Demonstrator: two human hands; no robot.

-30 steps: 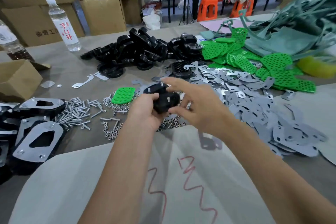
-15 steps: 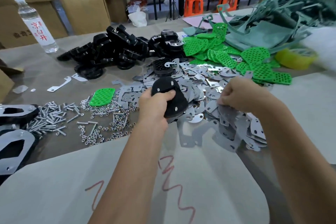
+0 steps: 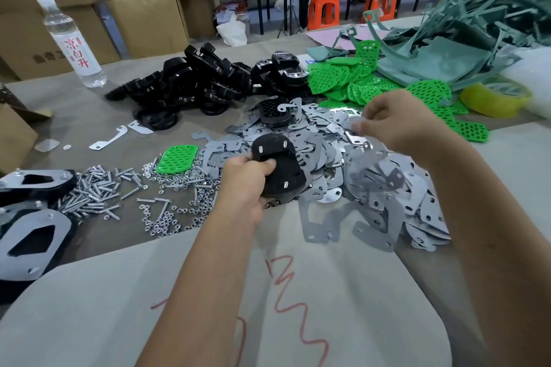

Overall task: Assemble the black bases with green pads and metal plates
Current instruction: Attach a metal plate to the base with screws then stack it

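Observation:
My left hand point(image 3: 247, 179) grips a black base point(image 3: 278, 168) with three screw ends sticking up from it, held just above the table. My right hand point(image 3: 396, 119) is raised over the heap of metal plates point(image 3: 387, 188) and pinches one thin metal plate point(image 3: 356, 125) at its fingertips; the plate is blurred. A single green pad point(image 3: 178, 158) lies flat left of the base. More black bases point(image 3: 196, 80) are piled at the back, with a spread of green pads point(image 3: 357, 83) to their right.
Screws and nuts point(image 3: 134, 194) are scattered left of my left hand. Finished assemblies point(image 3: 32, 235) sit at the left edge. A water bottle point(image 3: 74, 45), cardboard boxes point(image 3: 143, 21), yellow tape point(image 3: 495, 98) and teal scrap point(image 3: 447, 59) ring the back. People stand behind.
My right hand left the black base, reached into the plate heap, and has now lifted up and back with one plate pinched. My left hand keeps holding the base, tilted flatter.

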